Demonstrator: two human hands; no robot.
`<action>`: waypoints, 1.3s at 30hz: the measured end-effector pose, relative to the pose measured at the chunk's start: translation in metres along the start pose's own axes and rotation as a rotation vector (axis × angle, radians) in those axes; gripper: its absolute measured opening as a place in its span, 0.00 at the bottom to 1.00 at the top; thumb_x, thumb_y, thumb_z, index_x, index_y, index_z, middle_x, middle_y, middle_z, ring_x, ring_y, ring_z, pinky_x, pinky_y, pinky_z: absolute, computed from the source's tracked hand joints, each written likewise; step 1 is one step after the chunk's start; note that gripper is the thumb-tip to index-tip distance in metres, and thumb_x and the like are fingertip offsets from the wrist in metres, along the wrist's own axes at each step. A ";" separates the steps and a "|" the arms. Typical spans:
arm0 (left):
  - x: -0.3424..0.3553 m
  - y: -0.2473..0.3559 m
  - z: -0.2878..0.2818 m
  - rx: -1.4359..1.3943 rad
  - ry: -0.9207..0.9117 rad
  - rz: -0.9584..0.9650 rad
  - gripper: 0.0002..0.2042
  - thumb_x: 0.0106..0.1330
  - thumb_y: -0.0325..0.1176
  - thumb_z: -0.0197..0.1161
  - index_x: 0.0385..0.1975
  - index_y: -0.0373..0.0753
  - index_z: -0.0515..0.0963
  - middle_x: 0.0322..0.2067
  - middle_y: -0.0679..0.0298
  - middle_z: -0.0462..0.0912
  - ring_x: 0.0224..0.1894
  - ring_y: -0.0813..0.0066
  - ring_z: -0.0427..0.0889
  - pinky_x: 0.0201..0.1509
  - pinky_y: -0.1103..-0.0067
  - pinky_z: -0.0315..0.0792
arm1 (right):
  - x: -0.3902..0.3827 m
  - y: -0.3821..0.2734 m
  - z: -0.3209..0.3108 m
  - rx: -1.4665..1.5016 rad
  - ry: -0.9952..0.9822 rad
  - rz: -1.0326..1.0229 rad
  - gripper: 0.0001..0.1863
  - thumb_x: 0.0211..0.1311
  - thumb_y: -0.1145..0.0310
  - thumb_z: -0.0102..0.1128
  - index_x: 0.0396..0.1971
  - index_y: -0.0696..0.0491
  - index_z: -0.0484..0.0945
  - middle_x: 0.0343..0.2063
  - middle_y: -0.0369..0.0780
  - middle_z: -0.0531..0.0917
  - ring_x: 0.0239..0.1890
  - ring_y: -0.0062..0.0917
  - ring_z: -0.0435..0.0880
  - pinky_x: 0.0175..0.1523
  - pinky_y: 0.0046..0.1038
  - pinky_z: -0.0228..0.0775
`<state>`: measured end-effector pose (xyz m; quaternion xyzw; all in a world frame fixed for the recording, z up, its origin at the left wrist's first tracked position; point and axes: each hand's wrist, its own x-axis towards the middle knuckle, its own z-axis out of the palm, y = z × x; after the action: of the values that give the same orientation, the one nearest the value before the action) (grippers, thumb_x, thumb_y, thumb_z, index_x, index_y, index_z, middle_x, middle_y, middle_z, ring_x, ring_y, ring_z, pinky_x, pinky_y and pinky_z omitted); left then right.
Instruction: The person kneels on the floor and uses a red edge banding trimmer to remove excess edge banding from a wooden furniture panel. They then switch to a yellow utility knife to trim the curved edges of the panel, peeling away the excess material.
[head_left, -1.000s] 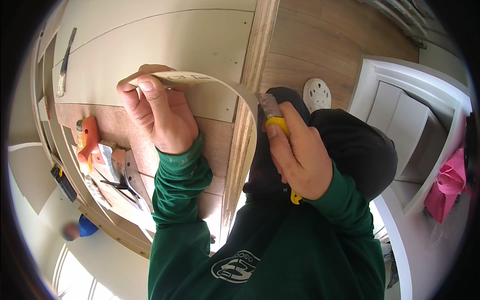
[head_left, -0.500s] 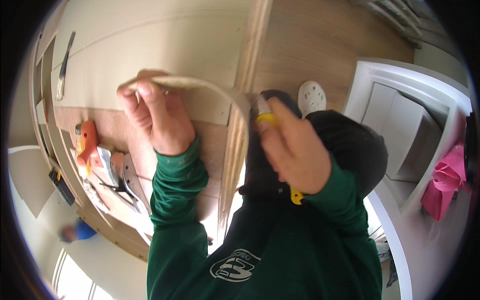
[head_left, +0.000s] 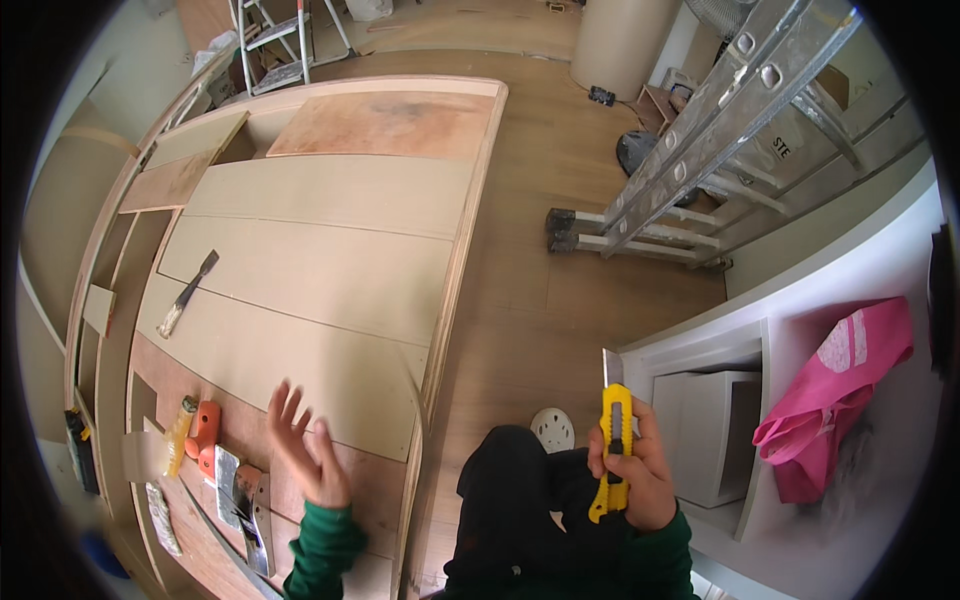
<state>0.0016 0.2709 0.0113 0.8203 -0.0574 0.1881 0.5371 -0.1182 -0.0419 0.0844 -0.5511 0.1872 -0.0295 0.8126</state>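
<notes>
A yellow snap-off utility knife (head_left: 613,450), its blade pointing away from me, is gripped in my right hand (head_left: 650,475) above my right knee. My left hand (head_left: 310,450) hovers over the near part of the large wooden panel (head_left: 390,290), fingers spread and holding nothing. A thin pale strip (head_left: 416,395) curves along the panel's right edge, partly blurred. Left of that hand lie an orange-handled tool (head_left: 203,435), metal scrapers (head_left: 245,500) and a yellowish tube-like item (head_left: 180,436). Farther up the panel is a dark-tipped brush or scraper (head_left: 188,293) with a pale handle.
An aluminium ladder (head_left: 690,140) leans at the far right. A white cabinet (head_left: 620,350) on the right holds a grey box (head_left: 700,435) and pink cloth (head_left: 830,400). A stepladder (head_left: 275,50) stands beyond the panel. My white clog (head_left: 552,430) is on the wood floor.
My left hand has let go of the curved strip and opened. My right hand has moved right with the knife, away from the panel edge. The view has tilted up, showing more of the room.
</notes>
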 end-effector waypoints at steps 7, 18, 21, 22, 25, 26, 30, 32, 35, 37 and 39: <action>-0.100 0.006 -0.087 0.798 -0.648 0.139 0.24 0.72 0.39 0.39 0.63 0.31 0.58 0.65 0.34 0.57 0.66 0.32 0.57 0.68 0.47 0.50 | 0.041 0.029 0.020 0.014 0.148 -0.062 0.35 0.75 0.67 0.42 0.72 0.46 0.33 0.50 0.51 0.76 0.33 0.29 0.84 0.46 0.30 0.78; -0.112 -0.014 -0.099 0.767 -0.706 0.127 0.29 0.67 0.42 0.42 0.66 0.34 0.57 0.67 0.36 0.54 0.68 0.32 0.54 0.67 0.43 0.47 | 0.167 0.052 -0.034 -0.248 0.475 0.131 0.23 0.75 0.67 0.41 0.67 0.46 0.54 0.41 0.41 0.74 0.26 0.22 0.80 0.35 0.25 0.78; -0.109 -0.005 -0.097 0.775 -0.784 0.071 0.28 0.67 0.39 0.42 0.65 0.30 0.56 0.66 0.32 0.52 0.68 0.29 0.52 0.67 0.41 0.46 | 0.185 0.029 -0.042 -0.324 0.416 0.120 0.25 0.71 0.73 0.46 0.66 0.47 0.56 0.42 0.41 0.73 0.28 0.23 0.80 0.38 0.25 0.78; -0.104 0.000 -0.096 0.807 -0.824 0.081 0.28 0.67 0.38 0.45 0.64 0.29 0.57 0.66 0.31 0.51 0.68 0.29 0.51 0.69 0.43 0.45 | 0.191 0.016 -0.040 -0.368 0.420 0.155 0.26 0.70 0.76 0.48 0.66 0.47 0.56 0.43 0.41 0.73 0.29 0.23 0.81 0.39 0.26 0.78; -0.074 0.026 -0.095 0.918 -1.100 -0.053 0.31 0.66 0.40 0.54 0.65 0.30 0.57 0.67 0.32 0.51 0.70 0.31 0.48 0.72 0.48 0.45 | 0.226 -0.049 -0.040 -0.332 0.324 0.004 0.31 0.64 0.80 0.52 0.66 0.50 0.56 0.47 0.43 0.72 0.39 0.24 0.78 0.46 0.26 0.77; -0.063 0.036 -0.094 1.055 -1.179 0.058 0.37 0.63 0.45 0.58 0.68 0.32 0.54 0.70 0.36 0.46 0.72 0.36 0.44 0.72 0.49 0.47 | 0.248 -0.074 -0.038 -0.367 0.322 0.021 0.31 0.65 0.80 0.51 0.67 0.50 0.55 0.48 0.43 0.72 0.39 0.24 0.78 0.46 0.26 0.77; -0.005 0.058 -0.098 1.053 -1.727 -0.405 0.46 0.56 0.53 0.62 0.74 0.54 0.47 0.75 0.55 0.31 0.76 0.49 0.35 0.70 0.48 0.50 | 0.340 -0.168 -0.009 -0.437 0.227 -0.075 0.35 0.64 0.81 0.51 0.69 0.47 0.53 0.49 0.41 0.72 0.39 0.26 0.79 0.45 0.28 0.78; 0.030 0.047 -0.092 0.986 -2.011 -0.691 0.36 0.57 0.53 0.60 0.69 0.61 0.60 0.75 0.57 0.35 0.75 0.49 0.40 0.70 0.49 0.50 | 0.391 -0.199 0.017 -0.570 0.129 -0.060 0.36 0.63 0.80 0.53 0.70 0.46 0.52 0.48 0.41 0.74 0.39 0.29 0.81 0.44 0.31 0.78; 0.070 0.048 -0.076 1.140 -1.373 -0.975 0.25 0.59 0.50 0.58 0.59 0.62 0.72 0.68 0.49 0.57 0.68 0.47 0.59 0.67 0.53 0.59 | 0.457 -0.202 0.074 -0.956 -0.164 0.120 0.38 0.62 0.74 0.56 0.70 0.45 0.51 0.46 0.46 0.79 0.40 0.35 0.83 0.43 0.34 0.77; 0.097 0.045 -0.051 1.048 -0.977 -1.018 0.21 0.61 0.45 0.58 0.54 0.50 0.73 0.57 0.47 0.68 0.58 0.43 0.70 0.59 0.54 0.67 | 0.506 -0.178 0.111 -1.128 -0.502 0.207 0.40 0.61 0.70 0.58 0.71 0.42 0.49 0.46 0.49 0.80 0.42 0.41 0.83 0.43 0.39 0.76; 0.125 0.048 -0.019 0.946 -0.846 -0.929 0.20 0.61 0.37 0.60 0.53 0.41 0.72 0.52 0.45 0.70 0.55 0.45 0.71 0.59 0.58 0.68 | 0.549 -0.150 0.138 -1.136 -0.733 0.199 0.42 0.60 0.68 0.61 0.71 0.40 0.48 0.48 0.49 0.80 0.45 0.44 0.82 0.46 0.42 0.75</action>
<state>0.0978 0.2819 0.1055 0.9037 0.1782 -0.3795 0.0871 0.4616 -0.1177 0.1156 -0.8465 -0.0639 0.3369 0.4072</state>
